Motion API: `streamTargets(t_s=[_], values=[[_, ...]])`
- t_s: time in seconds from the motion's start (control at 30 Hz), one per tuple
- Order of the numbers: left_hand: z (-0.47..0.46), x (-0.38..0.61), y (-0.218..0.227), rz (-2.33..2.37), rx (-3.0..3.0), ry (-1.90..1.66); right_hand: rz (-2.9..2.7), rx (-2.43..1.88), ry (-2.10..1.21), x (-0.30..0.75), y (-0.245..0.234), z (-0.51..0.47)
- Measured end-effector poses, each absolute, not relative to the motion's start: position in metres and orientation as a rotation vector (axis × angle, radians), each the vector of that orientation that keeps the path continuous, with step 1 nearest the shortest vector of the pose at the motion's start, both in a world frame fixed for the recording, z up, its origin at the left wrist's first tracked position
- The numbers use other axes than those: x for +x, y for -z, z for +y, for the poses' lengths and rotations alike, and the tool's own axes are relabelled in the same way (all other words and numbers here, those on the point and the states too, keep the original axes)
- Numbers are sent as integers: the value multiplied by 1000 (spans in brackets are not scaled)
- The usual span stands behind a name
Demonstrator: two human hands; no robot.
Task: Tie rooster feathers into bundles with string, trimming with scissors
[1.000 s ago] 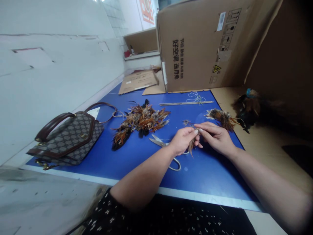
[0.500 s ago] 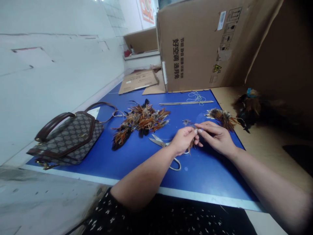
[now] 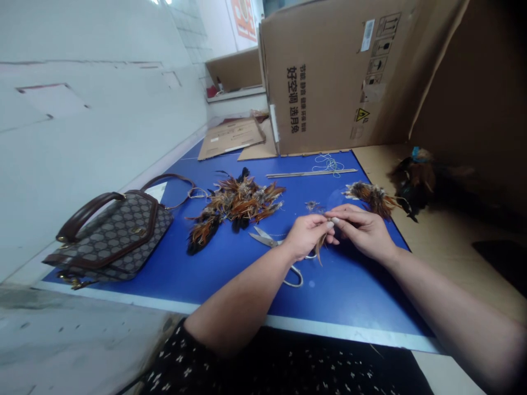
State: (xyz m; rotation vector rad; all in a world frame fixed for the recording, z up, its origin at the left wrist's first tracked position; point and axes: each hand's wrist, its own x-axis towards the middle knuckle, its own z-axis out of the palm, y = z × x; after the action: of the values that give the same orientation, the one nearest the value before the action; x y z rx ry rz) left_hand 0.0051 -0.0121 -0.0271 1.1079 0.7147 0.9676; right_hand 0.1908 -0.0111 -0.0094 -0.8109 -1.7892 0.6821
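Observation:
My left hand (image 3: pixel 308 236) is closed in a pinch on a small bunch of brown feathers (image 3: pixel 320 249), whose tips hang below the fingers. Against it, my right hand (image 3: pixel 364 229) pinches at the quill end of the same bunch; the fingertips of both hands meet there and hide the detail. Under my left hand and wrist lies a pair of scissors (image 3: pixel 293 277), blades spread and pointing left. A small tuft of feather bits (image 3: pixel 312 206) rests just beyond my fingers. To the left is a pile of brown and black feather bunches (image 3: pixel 242 200).
More feathers (image 3: pixel 373 198) lie at the right edge of the blue table (image 3: pixel 197 280), with a dark bundle (image 3: pixel 414 181) beyond. Thin sticks (image 3: pixel 312 174) and tangled thread (image 3: pixel 328 163) lie behind. A handbag (image 3: pixel 119 233) stands left; a large cardboard box (image 3: pixel 329 82) borders the back.
Both hands stay together at nearly the same spot, with slight finger movement on the feathers. The whole view has shifted a little.

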Motion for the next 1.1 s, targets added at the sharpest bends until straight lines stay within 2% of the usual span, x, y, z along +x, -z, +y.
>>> streamTargets(t_s=[1.1], values=[[-13, 6, 23, 685, 965, -1020, -1866, -799, -555, 187, 2, -17]])
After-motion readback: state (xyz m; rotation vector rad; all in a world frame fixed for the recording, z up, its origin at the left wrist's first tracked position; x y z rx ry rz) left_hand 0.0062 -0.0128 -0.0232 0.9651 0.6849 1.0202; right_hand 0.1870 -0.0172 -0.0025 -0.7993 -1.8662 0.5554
